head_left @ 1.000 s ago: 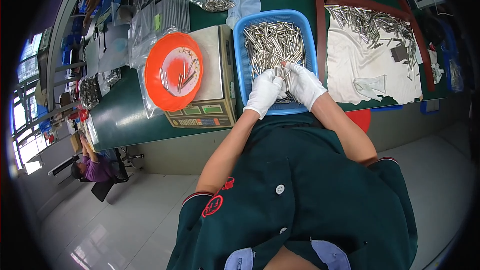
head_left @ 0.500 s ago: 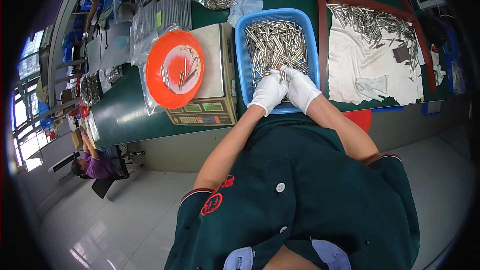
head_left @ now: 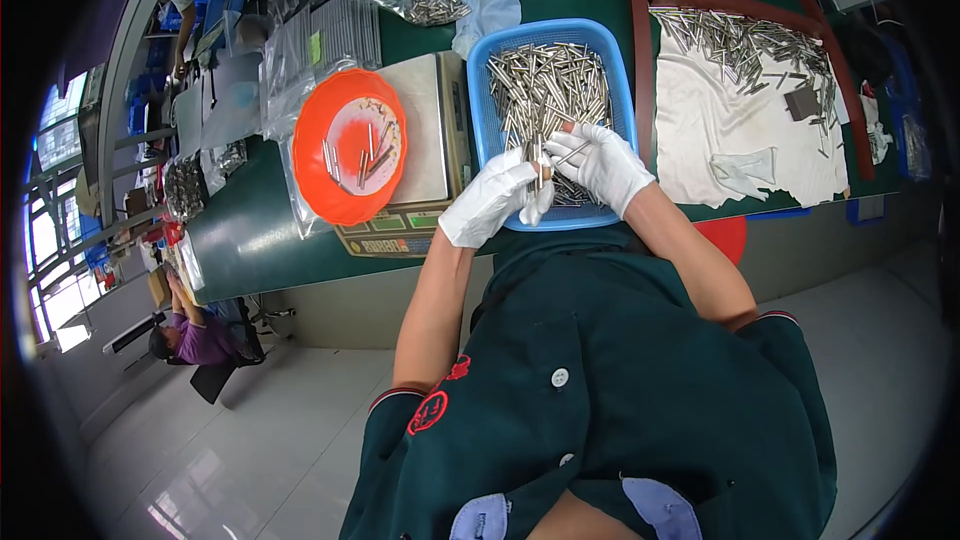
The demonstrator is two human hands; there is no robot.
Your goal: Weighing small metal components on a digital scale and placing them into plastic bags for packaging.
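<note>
While left hand (head_left: 492, 202) grips pins (head_left: 537, 162) | right hand (head_left: 603, 162) touching | basket (head_left: 480, 110) near-rim.

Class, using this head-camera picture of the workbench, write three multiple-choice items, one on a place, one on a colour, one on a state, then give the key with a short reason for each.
1. Where does the orange dish with a few metal pins in it sit?
A. on the weighing scale
B. inside the blue basket
C. on the white cloth

2. What colour are the gloves on the left hand and the right hand?
A. black
B. white
C. yellow

3. How is the blue basket?
A. turned upside down
B. bare inside
C. holding many metal pins

Key: 1 A, the dish rests on the scale's metal pan, left of the basket. 2 B, both gloves are white. 3 C, silver pins cover its floor, and the hands grip some above its near edge.
</note>
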